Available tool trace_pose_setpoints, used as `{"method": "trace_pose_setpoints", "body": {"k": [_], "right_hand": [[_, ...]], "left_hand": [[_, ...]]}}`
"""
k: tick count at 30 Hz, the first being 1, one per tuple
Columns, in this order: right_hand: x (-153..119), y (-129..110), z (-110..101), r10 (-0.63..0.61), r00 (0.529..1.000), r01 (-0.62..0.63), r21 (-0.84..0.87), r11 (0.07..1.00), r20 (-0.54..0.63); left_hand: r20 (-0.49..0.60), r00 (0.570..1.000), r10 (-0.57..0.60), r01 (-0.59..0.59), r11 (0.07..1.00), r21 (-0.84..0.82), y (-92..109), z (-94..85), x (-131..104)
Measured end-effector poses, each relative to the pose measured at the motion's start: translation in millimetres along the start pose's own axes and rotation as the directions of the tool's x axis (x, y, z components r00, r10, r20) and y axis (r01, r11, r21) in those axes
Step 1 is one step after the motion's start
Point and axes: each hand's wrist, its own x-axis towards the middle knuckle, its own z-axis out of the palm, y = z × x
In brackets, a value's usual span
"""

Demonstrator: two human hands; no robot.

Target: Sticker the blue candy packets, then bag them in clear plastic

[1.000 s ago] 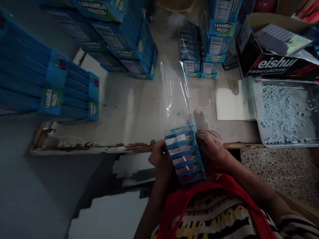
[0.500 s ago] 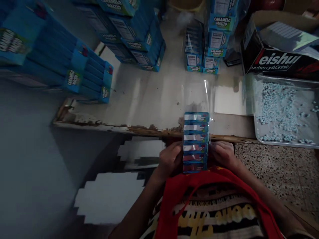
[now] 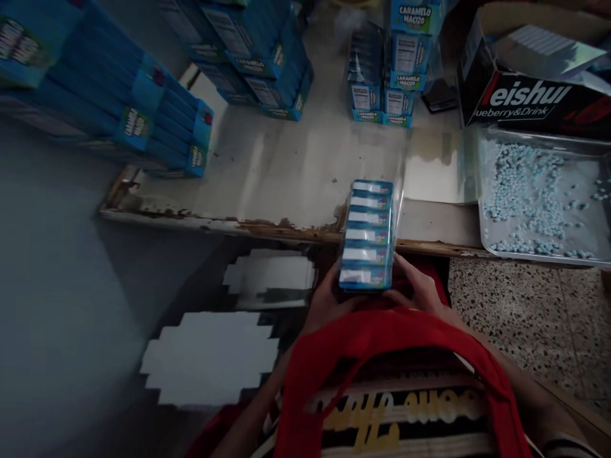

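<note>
A blue candy display box [image 3: 366, 236], packed with a row of small blue packets, lies at the table's front edge in a clear plastic bag. My left hand [image 3: 330, 298] wraps the near left corner of the box. On its near right side, my right hand [image 3: 416, 285] grips it with the fingers along the side and underneath. The bag's clear film [image 3: 400, 165] stretches past the far end of the box over the tabletop. Parts of both hands are hidden by the box and the red apron [image 3: 382, 327].
More blue candy boxes are stacked at the left [image 3: 138, 121], at the back [image 3: 267, 70] and at the back right [image 3: 405, 70]. A clear tray [image 3: 592, 184] of pale blue candies sits right, below a black carton [image 3: 529, 95]. The worn table edge [image 3: 286, 229] runs across.
The box has shifted away from my body, further over the table, and tilts slightly. My hands have moved from its sides to around its near end.
</note>
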Motion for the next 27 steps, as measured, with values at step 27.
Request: {"method": "trace_pose_setpoints", "body": {"k": [27], "right_hand": [[30,-3,0,0.190,0.940,-0.215,-0.060,0.975,-0.284]], "left_hand": [[0.035,0.976,0.217,-0.219,0.953,0.210,26,-32.7,55]]}}
